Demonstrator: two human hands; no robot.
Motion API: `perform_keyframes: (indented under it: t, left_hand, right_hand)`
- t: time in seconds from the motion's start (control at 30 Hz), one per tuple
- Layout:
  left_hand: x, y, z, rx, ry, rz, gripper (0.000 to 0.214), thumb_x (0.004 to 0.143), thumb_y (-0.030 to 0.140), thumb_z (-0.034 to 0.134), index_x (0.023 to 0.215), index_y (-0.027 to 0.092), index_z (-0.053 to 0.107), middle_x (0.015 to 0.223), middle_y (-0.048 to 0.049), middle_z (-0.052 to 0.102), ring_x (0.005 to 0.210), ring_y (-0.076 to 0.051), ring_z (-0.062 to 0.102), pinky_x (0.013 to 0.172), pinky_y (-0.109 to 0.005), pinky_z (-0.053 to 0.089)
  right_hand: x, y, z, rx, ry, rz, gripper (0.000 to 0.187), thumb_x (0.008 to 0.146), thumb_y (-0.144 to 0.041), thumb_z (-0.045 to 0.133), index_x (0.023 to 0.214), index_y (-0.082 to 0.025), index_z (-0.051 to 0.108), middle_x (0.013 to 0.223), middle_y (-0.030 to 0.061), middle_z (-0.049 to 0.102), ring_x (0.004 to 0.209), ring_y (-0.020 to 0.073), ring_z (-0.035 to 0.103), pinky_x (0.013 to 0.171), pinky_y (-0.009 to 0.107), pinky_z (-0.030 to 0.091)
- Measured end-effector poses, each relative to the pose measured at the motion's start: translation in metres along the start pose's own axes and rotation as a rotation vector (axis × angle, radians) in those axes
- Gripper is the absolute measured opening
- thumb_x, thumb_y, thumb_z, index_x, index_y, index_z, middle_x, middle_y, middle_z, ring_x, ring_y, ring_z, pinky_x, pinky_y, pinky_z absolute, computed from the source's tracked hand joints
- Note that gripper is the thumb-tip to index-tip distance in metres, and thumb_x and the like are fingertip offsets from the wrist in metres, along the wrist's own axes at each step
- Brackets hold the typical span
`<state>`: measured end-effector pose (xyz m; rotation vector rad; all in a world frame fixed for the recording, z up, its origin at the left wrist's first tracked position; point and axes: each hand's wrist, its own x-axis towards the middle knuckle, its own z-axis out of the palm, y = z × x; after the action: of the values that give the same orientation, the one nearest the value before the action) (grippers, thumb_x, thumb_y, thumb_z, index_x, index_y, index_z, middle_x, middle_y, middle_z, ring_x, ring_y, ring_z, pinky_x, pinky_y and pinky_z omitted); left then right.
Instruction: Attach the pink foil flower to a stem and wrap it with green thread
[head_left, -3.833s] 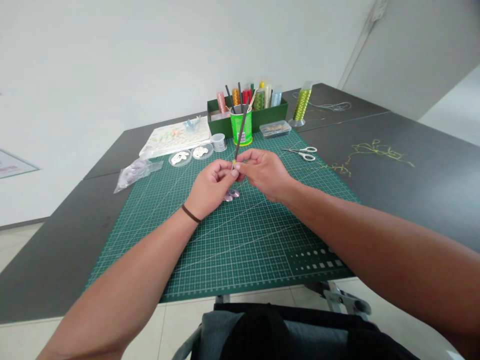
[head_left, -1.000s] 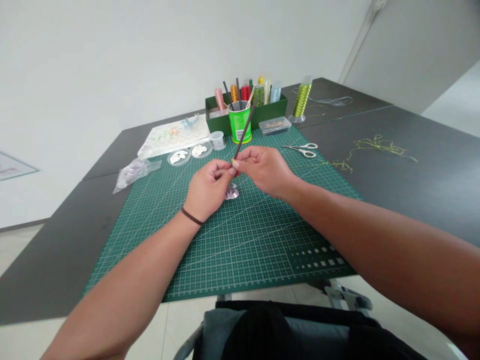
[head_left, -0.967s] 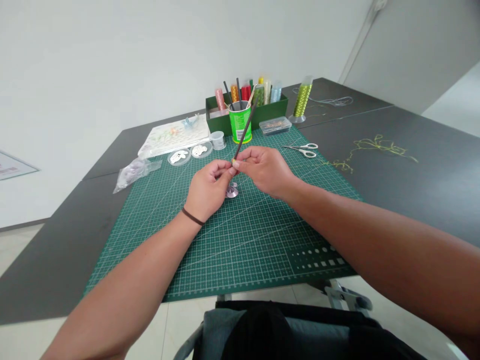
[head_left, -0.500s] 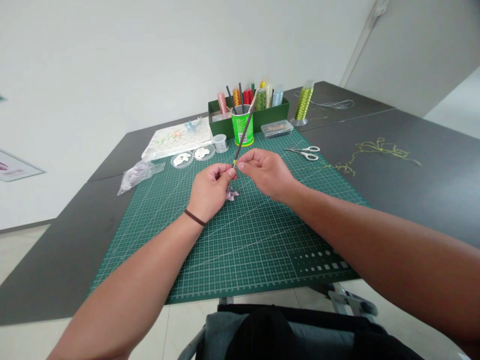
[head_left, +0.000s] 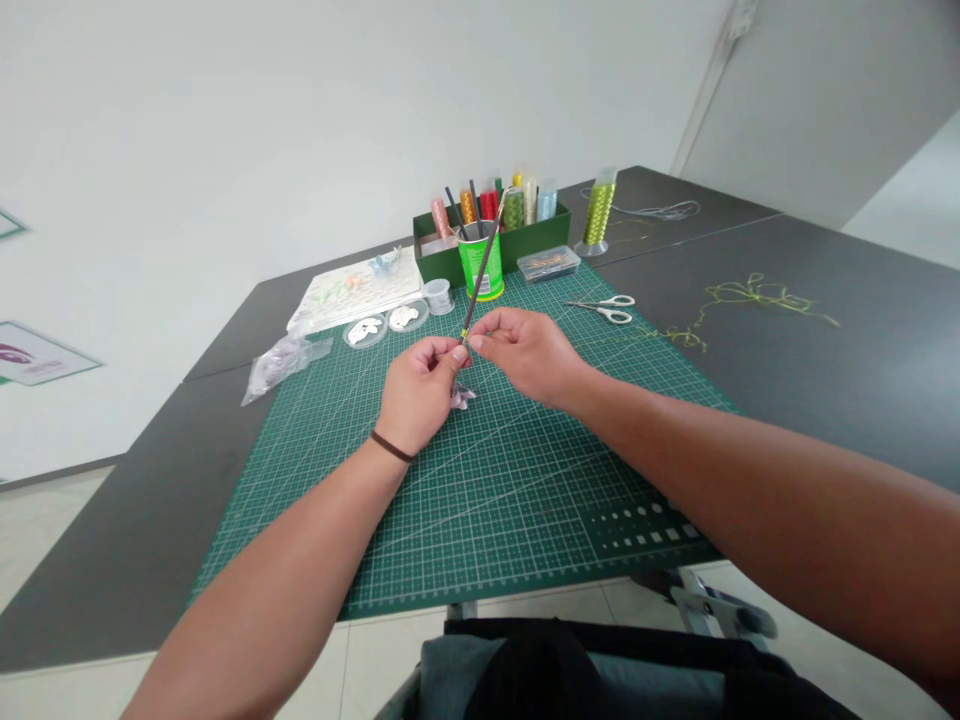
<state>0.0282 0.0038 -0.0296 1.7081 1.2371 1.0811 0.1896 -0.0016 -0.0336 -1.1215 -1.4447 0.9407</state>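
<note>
My left hand (head_left: 418, 392) is closed in a pinch around the lower end of a thin dark stick (head_left: 481, 270) that slants up and away from me. My right hand (head_left: 527, 352) pinches the same spot from the right, where a bit of yellow-green wire (head_left: 466, 334) shows on the stick. A small pale purple piece (head_left: 463, 397) hangs just under my left fingers, above the green cutting mat (head_left: 480, 470). What my fingertips hold besides the stick is hidden.
Beyond my hands stand a green cup (head_left: 480, 262) of sticks, a green box (head_left: 491, 240) of thread spools and a green wire spool (head_left: 598, 213). Scissors (head_left: 609, 308) and loose green wire (head_left: 750, 296) lie right. Small dishes (head_left: 382, 325), a plastic bag (head_left: 283, 356) and a white sheet (head_left: 358, 288) lie left.
The view has shifted slightly. My hands stay pinched together on the stick, which leans a little differently; the purple piece under my left hand has turned.
</note>
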Motion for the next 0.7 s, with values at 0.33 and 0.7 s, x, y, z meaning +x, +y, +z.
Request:
perform_keyframes:
  t: [0.33, 0.7]
  left_hand:
    - [0.0022, -0.0070, -0.0006, -0.121, -0.089, 0.010, 0.025, 0.086, 0.042, 0.068, 0.091, 0.018, 0.073, 0.081, -0.0031, 0.073, 0.052, -0.008, 0.049, 0.043, -0.019, 0.042]
    - [0.0028, -0.0081, -0.0013, -0.167, -0.132, -0.016, 0.031, 0.086, 0.046, 0.070, 0.097, 0.017, 0.074, 0.083, -0.0042, 0.075, 0.055, -0.009, 0.054, 0.048, -0.021, 0.044]
  right_hand:
    - [0.0011, -0.0007, 0.0007, 0.117, -0.040, 0.002, 0.007, 0.090, -0.021, 0.063, 0.083, -0.018, 0.062, 0.057, -0.0061, 0.056, 0.046, 0.0069, 0.036, 0.043, 0.023, 0.027]
    - [0.0012, -0.0047, 0.0005, 0.124, -0.010, 0.083, 0.007, 0.090, -0.016, 0.065, 0.084, -0.018, 0.064, 0.055, -0.0068, 0.057, 0.042, 0.0065, 0.038, 0.040, 0.023, 0.024]
